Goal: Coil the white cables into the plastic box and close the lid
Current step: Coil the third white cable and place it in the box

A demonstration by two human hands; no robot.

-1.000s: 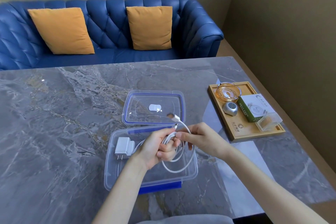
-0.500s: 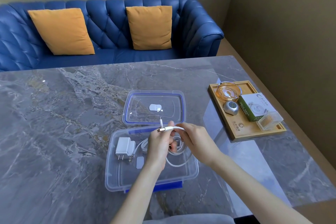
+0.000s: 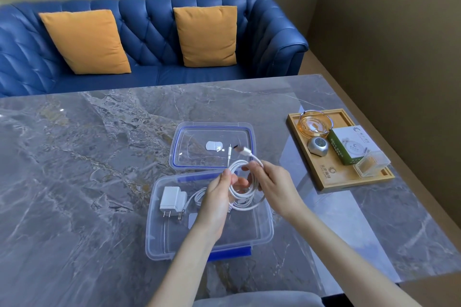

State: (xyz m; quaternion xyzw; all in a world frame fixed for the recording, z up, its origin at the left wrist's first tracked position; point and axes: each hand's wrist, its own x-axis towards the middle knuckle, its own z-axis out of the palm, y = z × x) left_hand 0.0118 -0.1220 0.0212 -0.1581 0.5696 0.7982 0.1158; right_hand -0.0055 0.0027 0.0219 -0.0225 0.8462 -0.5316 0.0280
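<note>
White cable is looped into a coil and held in the air just above the open plastic box, both plug ends sticking up past the far rim. Left hand pinches the coil's left side, fingers curled round the loops; right hand grips the right side, thumb and fingers closed on the strands. My read: two-handed hold keeps the loops from springing apart before the drop-in.

White charger with a second cable already lies in the box's left part. Lid lies flat on the worktop just behind the box, out of the way until packing's done.

Hard to tell: how many loops, and where the second cable runs under the left hand. Small white patch on the lid is unidentifiable. Wooden tray with small items sits well apart, right.
</note>
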